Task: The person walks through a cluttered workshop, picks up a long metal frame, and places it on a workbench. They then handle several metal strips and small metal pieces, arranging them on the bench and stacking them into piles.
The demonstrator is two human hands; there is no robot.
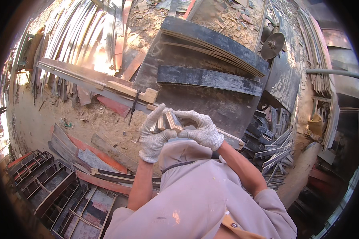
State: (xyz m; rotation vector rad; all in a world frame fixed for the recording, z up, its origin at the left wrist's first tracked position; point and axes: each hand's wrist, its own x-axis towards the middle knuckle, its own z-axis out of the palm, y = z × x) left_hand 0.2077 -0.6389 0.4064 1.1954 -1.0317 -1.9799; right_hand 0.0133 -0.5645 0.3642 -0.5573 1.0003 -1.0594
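Observation:
Close in front of my body, my left hand (151,139) and my right hand (202,130) wear pale, speckled knitted gloves. Between them are a few short plywood pieces (173,121) with layered edges, set side by side at a slant. My left fingers close round the left side of the pieces, and my right fingers curl over the right side. Both thumbs are near their lower ends. Just beyond my hands lies a dark worktop (211,107), bearing a long dark board (209,79) and a stack of thin curved boards (215,42).
A round saw blade (273,46) stands at the worktop's far right. Wood offcuts (273,147) pile up at right. Compartmented wooden frames (60,191) lie at lower left, near loose planks (95,151). A long beam (83,75) runs along the left; sawdust covers the ground.

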